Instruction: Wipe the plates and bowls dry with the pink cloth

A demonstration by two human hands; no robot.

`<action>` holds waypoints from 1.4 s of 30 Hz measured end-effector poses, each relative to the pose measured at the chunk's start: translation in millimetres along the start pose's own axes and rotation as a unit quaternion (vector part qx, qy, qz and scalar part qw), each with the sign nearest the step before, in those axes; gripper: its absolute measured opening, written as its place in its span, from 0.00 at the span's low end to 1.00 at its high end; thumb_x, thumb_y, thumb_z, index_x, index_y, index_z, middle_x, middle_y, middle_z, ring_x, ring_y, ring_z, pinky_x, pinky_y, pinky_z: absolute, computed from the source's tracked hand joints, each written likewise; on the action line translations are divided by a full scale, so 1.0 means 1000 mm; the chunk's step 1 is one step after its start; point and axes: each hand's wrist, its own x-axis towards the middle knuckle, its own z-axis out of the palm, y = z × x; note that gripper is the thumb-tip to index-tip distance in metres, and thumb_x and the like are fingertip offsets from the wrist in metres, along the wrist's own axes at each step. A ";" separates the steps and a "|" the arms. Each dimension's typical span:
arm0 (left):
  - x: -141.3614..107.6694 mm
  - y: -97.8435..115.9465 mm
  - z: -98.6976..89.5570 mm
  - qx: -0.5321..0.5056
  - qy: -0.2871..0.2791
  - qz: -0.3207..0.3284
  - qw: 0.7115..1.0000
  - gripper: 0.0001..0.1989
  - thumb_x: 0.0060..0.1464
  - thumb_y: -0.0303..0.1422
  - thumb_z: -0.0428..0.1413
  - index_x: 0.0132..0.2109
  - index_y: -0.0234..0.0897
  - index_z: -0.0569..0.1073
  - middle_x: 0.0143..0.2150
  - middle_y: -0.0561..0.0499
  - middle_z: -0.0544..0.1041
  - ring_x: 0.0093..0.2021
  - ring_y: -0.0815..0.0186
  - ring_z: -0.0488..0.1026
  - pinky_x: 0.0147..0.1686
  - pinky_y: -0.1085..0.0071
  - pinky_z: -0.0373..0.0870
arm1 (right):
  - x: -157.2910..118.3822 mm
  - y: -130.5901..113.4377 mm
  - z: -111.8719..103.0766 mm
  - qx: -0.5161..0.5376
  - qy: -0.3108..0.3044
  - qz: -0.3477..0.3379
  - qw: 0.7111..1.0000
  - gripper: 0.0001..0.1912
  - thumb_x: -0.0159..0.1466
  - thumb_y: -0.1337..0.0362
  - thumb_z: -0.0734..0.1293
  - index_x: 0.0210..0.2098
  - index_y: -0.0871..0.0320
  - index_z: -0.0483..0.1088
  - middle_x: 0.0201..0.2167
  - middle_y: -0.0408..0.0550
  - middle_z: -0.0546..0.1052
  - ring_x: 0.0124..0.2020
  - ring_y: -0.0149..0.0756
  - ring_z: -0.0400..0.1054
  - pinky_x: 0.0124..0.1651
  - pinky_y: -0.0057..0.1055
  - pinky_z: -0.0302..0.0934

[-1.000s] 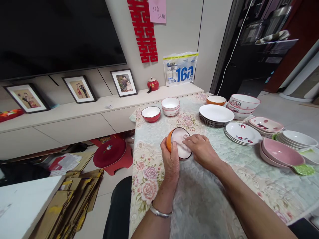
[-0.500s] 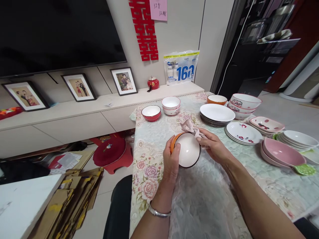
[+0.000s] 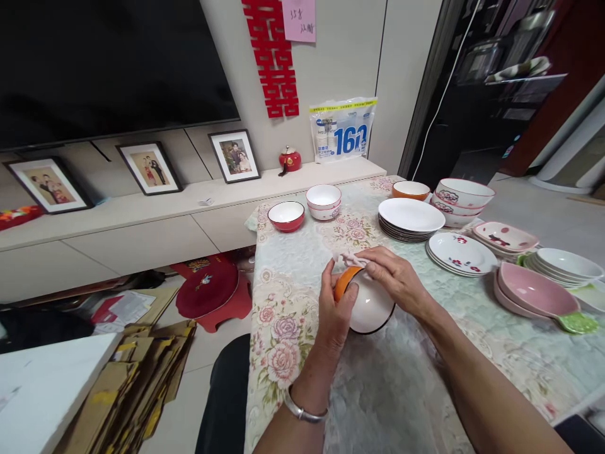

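An orange bowl with a white inside and a dark rim is tilted above the table, its inside facing me. My left hand grips its left side, thumb over the rim and fingers behind. My right hand is closed on a pale pink cloth, which it presses on the bowl's upper rim. Part of the cloth is hidden behind the right fingers. Beyond the hands stand a red bowl and a stack of white bowls with pink rims.
Stacked white plates, flowered plates, pink dishes, small white bowls, large bowls and another orange bowl fill the right side. A flowered tablecloth covers the table. A red stool stands left.
The orange bowl has moved slightly right and down in my left hand. My right hand has slid left along the rim, bringing the cloth lower and against the bowl's top edge.
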 end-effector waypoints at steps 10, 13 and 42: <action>0.012 -0.007 -0.003 -0.116 0.164 0.013 0.979 0.25 0.57 0.42 0.57 0.59 0.37 0.67 0.62 0.40 0.70 0.56 0.55 0.72 0.51 0.62 0.71 | -0.006 0.010 0.016 0.154 -0.030 0.202 0.967 0.20 0.68 0.47 0.58 0.37 0.57 0.68 0.30 0.44 0.73 0.31 0.35 0.66 0.30 0.29 0.60; 0.013 -0.009 -0.004 -0.098 0.133 0.029 0.986 0.24 0.57 0.41 0.57 0.58 0.37 0.68 0.60 0.41 0.72 0.55 0.56 0.72 0.51 0.63 0.70 | -0.006 0.013 0.022 0.159 -0.005 0.239 0.958 0.18 0.66 0.48 0.60 0.38 0.57 0.69 0.29 0.44 0.74 0.30 0.36 0.67 0.29 0.29 0.60; 0.015 0.002 -0.005 -0.178 0.149 0.020 0.973 0.26 0.51 0.40 0.62 0.56 0.36 0.72 0.53 0.40 0.77 0.51 0.53 0.76 0.48 0.59 0.73 | -0.012 0.017 0.040 0.203 0.017 0.257 0.945 0.21 0.63 0.45 0.61 0.35 0.57 0.70 0.26 0.46 0.74 0.29 0.39 0.68 0.30 0.32 0.63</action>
